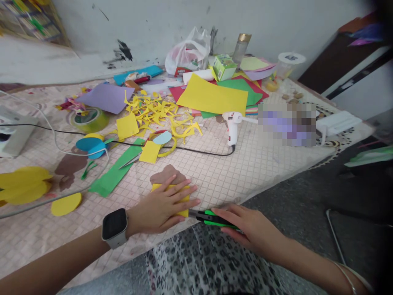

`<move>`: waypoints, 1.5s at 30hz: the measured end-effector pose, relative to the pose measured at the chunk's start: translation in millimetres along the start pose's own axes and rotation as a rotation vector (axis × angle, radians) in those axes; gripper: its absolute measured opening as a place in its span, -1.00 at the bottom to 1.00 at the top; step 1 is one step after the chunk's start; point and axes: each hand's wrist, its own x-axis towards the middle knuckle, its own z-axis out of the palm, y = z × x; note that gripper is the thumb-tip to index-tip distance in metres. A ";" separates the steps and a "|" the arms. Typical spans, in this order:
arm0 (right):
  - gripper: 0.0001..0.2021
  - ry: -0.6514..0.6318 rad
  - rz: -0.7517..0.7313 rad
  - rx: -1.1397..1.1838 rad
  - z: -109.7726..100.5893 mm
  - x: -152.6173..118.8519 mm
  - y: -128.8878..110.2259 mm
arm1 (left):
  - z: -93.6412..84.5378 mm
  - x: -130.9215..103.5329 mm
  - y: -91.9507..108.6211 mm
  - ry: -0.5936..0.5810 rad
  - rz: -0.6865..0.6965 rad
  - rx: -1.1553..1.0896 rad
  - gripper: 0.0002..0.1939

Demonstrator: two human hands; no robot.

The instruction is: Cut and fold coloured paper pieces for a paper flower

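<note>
My left hand [161,207] lies flat with its fingers spread over a yellow paper square [184,211] near the table's front edge. Much of the square is hidden under the palm and fingers. Wrapped round a green and black utility knife [211,218] is my right hand [247,229]. The knife's grey blade points left and meets the square's right edge. Just beyond the square is a brown patch [168,174] on the checked cloth.
Scissors [130,162] lie on a green paper strip [115,174]. A white glue gun [232,129] trails a black cord across the table. Yellow scraps [153,108], coloured sheets [215,96] and a tape roll [89,119] sit further back. Yellow paper shapes [26,184] are at left.
</note>
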 end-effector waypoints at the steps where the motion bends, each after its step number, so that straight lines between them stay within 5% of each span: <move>1: -0.57 0.000 -0.002 0.002 0.8 0.6 -0.8 | 0.3 0.1 -0.1 0.003 0.000 -0.006 -0.48; 25: -0.57 0.065 -0.015 0.055 12.1 -14.1 -1.5 | 4.7 0.1 -2.4 0.037 -0.006 -0.020 -0.50; 34: -0.56 0.079 0.032 0.068 15.7 -5.5 -10.8 | 6.3 -0.8 -5.5 0.044 0.031 -0.067 -0.21; 45: -0.57 0.117 0.014 0.038 18.6 -4.9 -20.1 | 8.7 -0.1 -5.6 0.031 0.027 -0.031 -0.18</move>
